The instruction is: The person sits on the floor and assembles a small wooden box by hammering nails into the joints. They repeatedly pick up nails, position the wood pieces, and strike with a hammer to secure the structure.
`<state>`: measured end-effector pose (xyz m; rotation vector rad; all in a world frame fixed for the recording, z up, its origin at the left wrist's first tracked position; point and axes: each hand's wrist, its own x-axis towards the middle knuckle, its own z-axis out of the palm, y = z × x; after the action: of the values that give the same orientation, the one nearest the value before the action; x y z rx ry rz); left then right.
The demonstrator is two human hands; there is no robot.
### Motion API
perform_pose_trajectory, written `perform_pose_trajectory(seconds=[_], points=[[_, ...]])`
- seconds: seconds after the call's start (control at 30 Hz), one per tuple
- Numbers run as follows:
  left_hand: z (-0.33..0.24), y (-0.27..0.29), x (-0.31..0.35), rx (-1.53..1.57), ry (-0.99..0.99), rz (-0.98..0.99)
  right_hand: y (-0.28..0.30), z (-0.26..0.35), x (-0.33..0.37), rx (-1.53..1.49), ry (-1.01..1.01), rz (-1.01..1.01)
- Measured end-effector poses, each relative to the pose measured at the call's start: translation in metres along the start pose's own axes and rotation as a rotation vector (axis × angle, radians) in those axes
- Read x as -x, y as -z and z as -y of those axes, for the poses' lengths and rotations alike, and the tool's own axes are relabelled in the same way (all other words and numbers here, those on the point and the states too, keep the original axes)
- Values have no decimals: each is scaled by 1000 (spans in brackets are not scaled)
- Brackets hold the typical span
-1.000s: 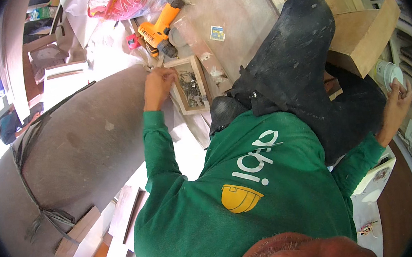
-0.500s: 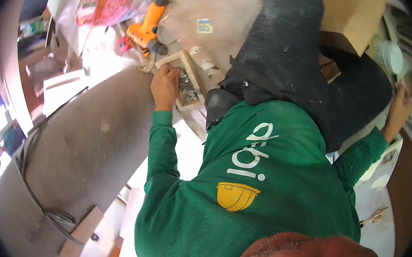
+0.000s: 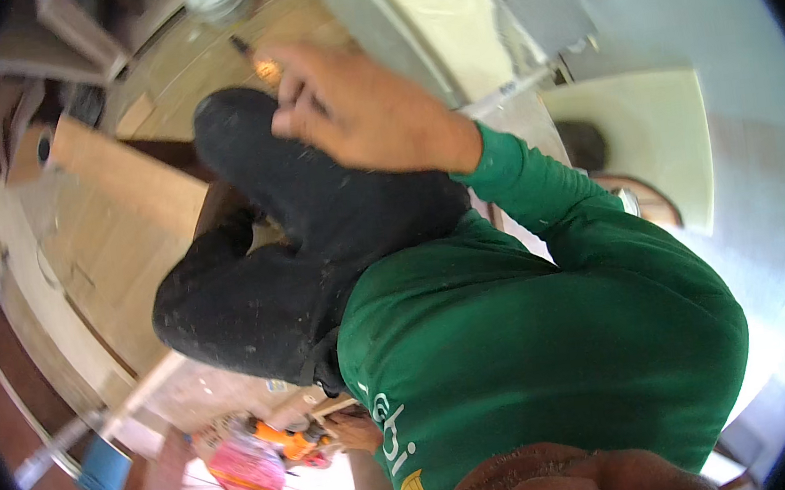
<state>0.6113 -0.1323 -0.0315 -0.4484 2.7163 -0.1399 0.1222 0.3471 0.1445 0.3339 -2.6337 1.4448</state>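
The 2 hands are well apart. The right hand (image 3: 375,110) hangs above the knee (image 3: 230,124), blurred, its fingers curled. Just off its fingertips, up and left in the view, is a small orange item (image 3: 267,71) with a dark end; its long axis slants up-left, away from the hand. The blur leaves it unclear whether the fingers grip this item or it lies beyond them, against the floor (image 3: 182,71). The right hand is by far the nearer. The left hand (image 3: 356,431) is low in view, partly hidden, beside the drill (image 3: 286,438); its grip cannot be told. A pink bag (image 3: 249,471) lies beside the drill.
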Motion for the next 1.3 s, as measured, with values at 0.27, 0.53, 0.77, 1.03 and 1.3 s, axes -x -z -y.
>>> perform_pose_trajectory(seconds=[0.27,0.53,0.77,1.03,1.3], points=[[14,33,-44,-55,-56,136,108,-22,147,8,-427,556],[-7,36,-39,20,-36,153,54,-137,317,491,-911,572],[-44,41,1,87,73,90,34,-147,313,564,-876,514],[-31,46,18,470,324,-82,43,-149,318,473,-933,454],[-55,191,-126,1215,487,-708,40,-248,428,267,-616,77]])
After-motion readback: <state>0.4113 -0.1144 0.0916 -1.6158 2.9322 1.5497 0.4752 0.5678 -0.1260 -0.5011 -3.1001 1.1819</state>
